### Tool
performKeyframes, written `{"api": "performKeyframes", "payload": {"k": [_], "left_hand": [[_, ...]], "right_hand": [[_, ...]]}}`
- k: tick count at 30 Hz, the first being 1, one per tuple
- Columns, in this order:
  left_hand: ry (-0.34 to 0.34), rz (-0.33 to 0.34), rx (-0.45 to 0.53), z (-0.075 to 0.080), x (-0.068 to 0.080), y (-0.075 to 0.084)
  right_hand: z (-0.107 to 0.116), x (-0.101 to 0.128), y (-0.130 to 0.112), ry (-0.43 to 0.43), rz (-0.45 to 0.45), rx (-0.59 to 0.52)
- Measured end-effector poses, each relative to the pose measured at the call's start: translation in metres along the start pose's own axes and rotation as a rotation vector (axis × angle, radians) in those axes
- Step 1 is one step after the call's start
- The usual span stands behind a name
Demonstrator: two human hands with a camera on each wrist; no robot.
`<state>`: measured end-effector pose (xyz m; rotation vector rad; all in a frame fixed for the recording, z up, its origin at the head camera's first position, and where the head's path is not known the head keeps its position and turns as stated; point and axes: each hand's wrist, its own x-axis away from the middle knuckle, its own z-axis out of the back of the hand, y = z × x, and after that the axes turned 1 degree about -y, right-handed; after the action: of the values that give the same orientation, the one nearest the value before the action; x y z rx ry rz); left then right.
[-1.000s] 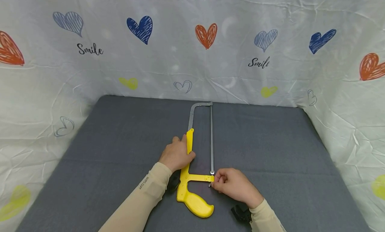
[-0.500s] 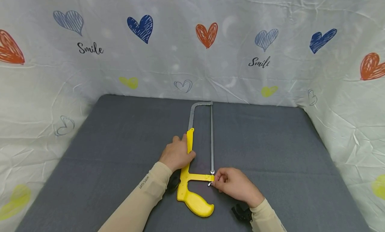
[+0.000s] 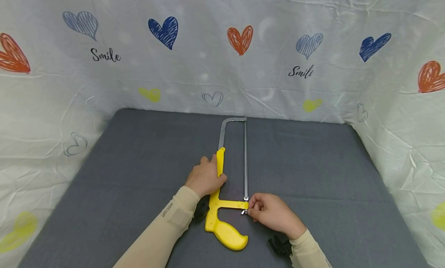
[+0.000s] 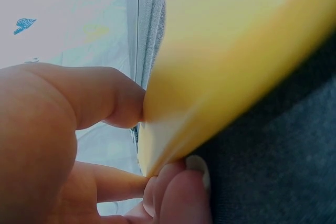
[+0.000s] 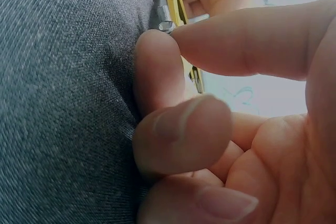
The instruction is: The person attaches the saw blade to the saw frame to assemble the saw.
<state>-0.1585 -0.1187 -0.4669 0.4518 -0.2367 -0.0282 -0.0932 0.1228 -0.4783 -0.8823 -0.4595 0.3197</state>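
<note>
A hacksaw (image 3: 229, 236) with a yellow handle lies on the grey cloth, its silver front frame pointing away and its blade (image 3: 245, 160) on the right side. My left hand (image 3: 205, 177) grips the yellow upper frame; in the left wrist view the thumb (image 4: 123, 100) presses one side and the fingertips (image 4: 181, 192) curl under the other. At the near end of the blade, beside the yellow crosspiece, my right hand (image 3: 272, 214) pinches a small metal wing nut (image 3: 244, 212). In the right wrist view, thumb and forefinger meet at the wing nut (image 5: 165, 25), partly covering it.
Grey cloth (image 3: 156, 144) covers the table. A white curtain (image 3: 271, 13) printed with hearts hangs along the back and both sides. Near the right wrist a black wrist device (image 3: 279, 246) sits close to the cloth.
The wing nut has turned a little, and more of its wing shows beside my right fingertips. The left hand and the hacksaw keep their place.
</note>
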Motion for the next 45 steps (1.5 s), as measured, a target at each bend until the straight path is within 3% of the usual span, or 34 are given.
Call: {"api": "performKeyframes", "payload": {"k": [45], "left_hand": [[-0.010, 0.018, 0.006, -0.0009, 0.0006, 0.0006]], "right_hand": [[-0.0002, -0.0008, 0.0001, 0.004, -0.023, 0.011]]}}
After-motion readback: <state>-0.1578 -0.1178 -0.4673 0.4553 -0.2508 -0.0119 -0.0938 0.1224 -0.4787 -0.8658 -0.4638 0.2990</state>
